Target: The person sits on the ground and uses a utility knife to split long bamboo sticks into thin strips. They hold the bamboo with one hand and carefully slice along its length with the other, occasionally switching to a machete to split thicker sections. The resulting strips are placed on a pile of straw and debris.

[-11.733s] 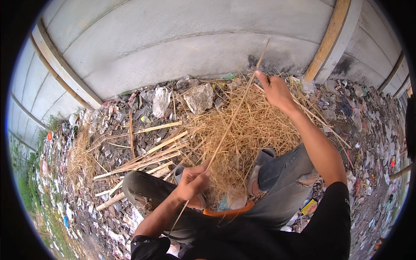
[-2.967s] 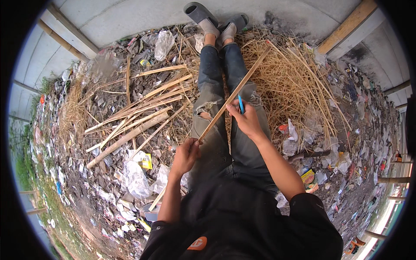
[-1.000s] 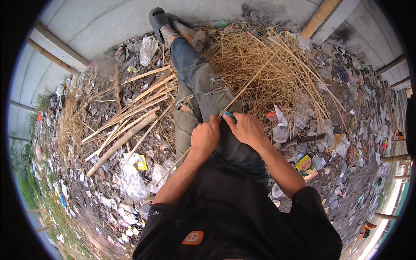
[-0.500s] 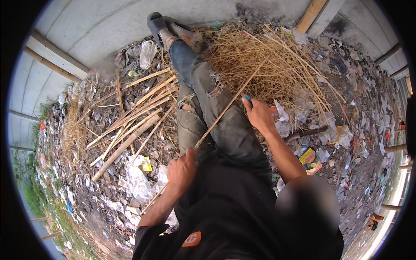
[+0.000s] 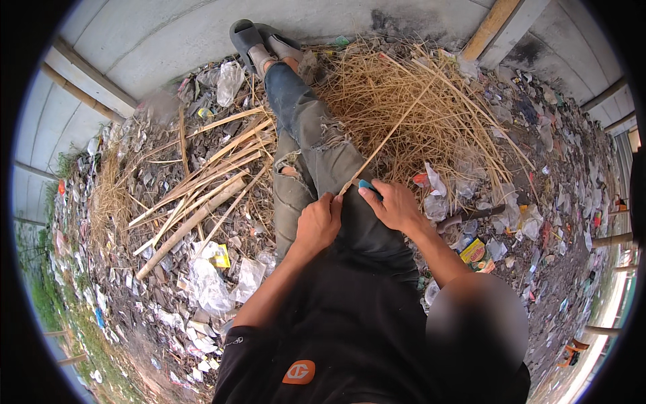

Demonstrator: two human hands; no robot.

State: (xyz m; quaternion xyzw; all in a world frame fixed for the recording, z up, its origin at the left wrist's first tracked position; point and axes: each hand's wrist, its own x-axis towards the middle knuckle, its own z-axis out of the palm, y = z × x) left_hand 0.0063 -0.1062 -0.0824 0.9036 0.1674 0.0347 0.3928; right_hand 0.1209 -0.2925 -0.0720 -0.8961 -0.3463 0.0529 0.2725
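My left hand (image 5: 319, 223) is closed around the near end of a long thin bamboo strip (image 5: 392, 132), over my thigh. The strip slants away up to the right, its far end above the pile of shavings. In my closed right hand (image 5: 396, 205) is a small knife with a blue handle (image 5: 365, 185). It meets the strip just beyond my left fingers; most of the knife is hidden by my hand. My crossed legs in torn trousers (image 5: 303, 145) lie under the strip.
A heap of thin bamboo shavings (image 5: 377, 87) lies right of my legs. Split bamboo strips (image 5: 222, 158) and a thicker bamboo piece (image 5: 192, 229) lie on the left. A long dark tool (image 5: 481, 212) rests near my right forearm. Plastic litter (image 5: 212, 283) covers the ground; a grey wall (image 5: 202, 34) stands ahead.
My left hand has moved up and to the right along with the strip. My right hand has come down and left, bringing the knife against the strip near my left fingers.
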